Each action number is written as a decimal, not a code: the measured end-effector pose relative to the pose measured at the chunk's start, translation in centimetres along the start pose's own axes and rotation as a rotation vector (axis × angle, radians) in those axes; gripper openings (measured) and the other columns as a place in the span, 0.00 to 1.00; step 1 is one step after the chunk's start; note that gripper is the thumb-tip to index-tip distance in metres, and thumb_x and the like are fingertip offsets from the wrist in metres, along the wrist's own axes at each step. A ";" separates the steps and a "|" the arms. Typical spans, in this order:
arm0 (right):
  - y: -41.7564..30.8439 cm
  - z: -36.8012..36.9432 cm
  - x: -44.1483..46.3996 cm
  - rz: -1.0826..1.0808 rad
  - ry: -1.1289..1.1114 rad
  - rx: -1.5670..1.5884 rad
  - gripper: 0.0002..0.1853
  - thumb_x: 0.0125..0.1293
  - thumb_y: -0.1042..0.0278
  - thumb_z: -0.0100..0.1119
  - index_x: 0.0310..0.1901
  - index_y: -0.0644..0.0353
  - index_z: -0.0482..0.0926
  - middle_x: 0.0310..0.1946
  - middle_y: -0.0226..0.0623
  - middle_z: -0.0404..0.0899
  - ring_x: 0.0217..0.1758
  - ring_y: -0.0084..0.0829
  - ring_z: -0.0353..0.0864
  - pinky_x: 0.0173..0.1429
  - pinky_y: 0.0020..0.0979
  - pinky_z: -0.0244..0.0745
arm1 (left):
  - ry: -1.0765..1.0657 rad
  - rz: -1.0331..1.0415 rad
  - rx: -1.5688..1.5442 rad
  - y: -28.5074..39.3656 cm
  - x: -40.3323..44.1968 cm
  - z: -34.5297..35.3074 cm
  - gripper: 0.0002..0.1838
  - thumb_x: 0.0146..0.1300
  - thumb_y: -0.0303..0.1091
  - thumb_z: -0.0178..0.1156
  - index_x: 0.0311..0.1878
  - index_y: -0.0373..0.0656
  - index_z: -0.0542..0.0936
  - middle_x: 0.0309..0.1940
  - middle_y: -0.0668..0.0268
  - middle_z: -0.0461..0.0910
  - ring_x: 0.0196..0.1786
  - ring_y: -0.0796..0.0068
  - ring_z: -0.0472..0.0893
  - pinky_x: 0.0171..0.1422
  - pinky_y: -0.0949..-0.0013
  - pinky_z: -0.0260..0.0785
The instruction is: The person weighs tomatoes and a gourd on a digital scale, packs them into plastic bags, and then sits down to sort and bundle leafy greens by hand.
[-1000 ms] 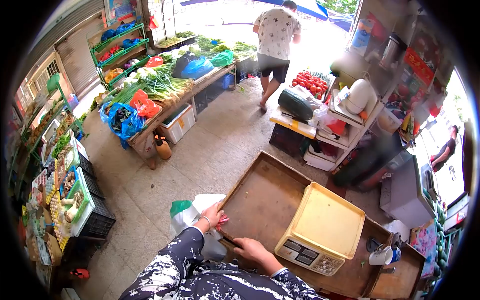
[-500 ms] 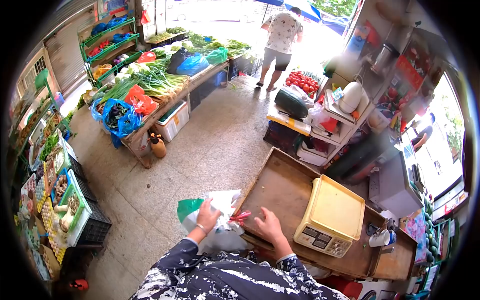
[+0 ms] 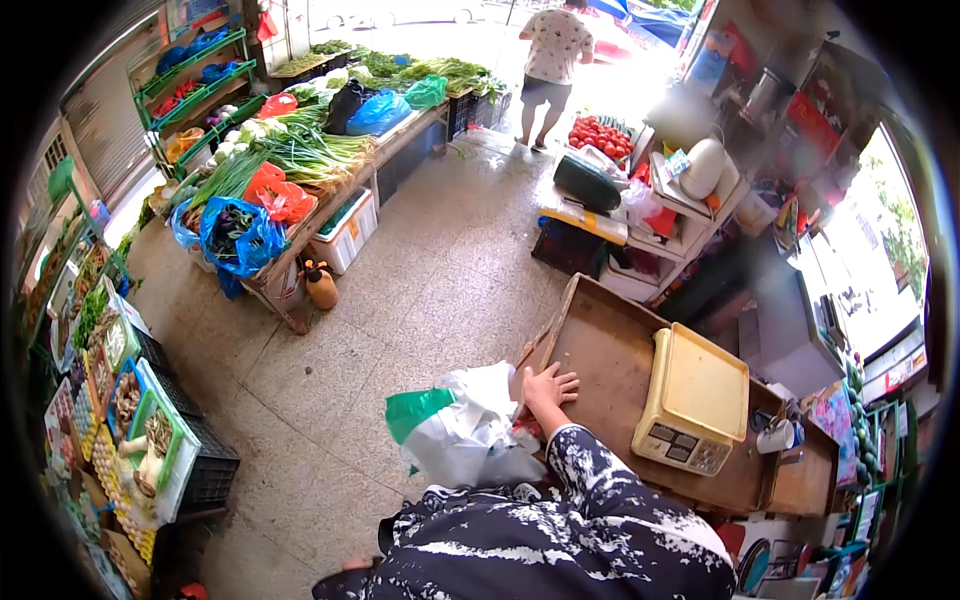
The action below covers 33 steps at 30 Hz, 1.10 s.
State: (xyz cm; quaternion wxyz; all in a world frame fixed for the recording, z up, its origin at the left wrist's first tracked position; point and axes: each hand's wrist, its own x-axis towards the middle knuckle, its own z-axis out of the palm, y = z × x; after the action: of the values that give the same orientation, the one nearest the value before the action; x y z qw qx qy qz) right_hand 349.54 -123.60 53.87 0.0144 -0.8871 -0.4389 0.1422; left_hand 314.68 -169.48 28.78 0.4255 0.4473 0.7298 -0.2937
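Observation:
My right hand has its fingers spread over the left edge of a wooden tray-like tabletop and holds nothing. Just left of it, white plastic bags with a green part hang at the table's edge. A bit of red shows beside my right wrist, partly hidden. Only a sliver of my left hand appears low in the view, beside my body, and its fingers cannot be made out.
A yellowish weighing scale stands on the tabletop, with a white mug to its right. Leafy vegetables cover a long stand ahead. A person is at the entrance. Crates of mushrooms line the left.
My left hand has left the bags and dropped down beside my body. My right hand has come to the table's left edge. The view has shifted, and the person ahead is farther off.

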 end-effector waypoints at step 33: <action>-1.6 0.9 0.2 0.114 0.282 -0.086 0.27 0.50 0.54 0.50 0.52 0.56 0.65 0.56 0.48 0.56 0.61 0.55 0.51 0.56 0.60 0.51 | 0.233 -0.042 -0.957 0.0 0.2 -4.3 0.05 0.53 0.31 0.52 0.31 0.42 0.74 0.19 0.69 0.72 0.22 0.74 0.71 0.24 0.69 0.65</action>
State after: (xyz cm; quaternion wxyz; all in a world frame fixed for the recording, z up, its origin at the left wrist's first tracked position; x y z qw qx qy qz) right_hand 348.15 -122.60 53.19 0.0297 -0.9215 -0.3873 -0.0020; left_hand 313.11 -165.89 30.63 0.4927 0.2168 0.8345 0.1179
